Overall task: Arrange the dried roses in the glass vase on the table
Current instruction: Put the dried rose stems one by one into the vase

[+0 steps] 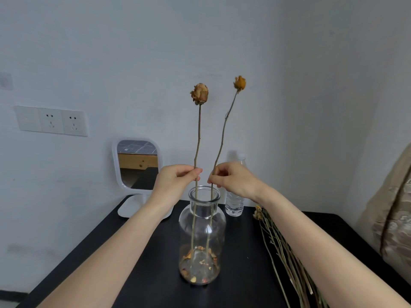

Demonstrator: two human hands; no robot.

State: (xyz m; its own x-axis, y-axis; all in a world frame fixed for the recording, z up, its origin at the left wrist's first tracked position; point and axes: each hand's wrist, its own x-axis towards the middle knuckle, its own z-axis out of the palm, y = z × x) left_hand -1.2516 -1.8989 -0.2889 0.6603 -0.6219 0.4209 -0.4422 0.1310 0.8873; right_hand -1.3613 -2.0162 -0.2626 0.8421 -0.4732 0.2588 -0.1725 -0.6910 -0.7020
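Left hand (175,177) pinched the pale dried rose (199,93), right hand (233,180) the orange dried rose (240,83), both stems through the rim of the glass vase (219,230) (spare stems (284,256) lay alongside, right).

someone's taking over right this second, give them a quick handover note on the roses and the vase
Left hand: pinches the pale rose by its stem, just above the vase mouth.
Right hand: pinches the orange rose the same way.
Glass vase: upright on the black table. Both stems are inside, reaching down to the loose petals at the bottom.
Done: two roses in.
Left: let go of them, then probably add from the bundle of dried stems lying on the table right of the vase.
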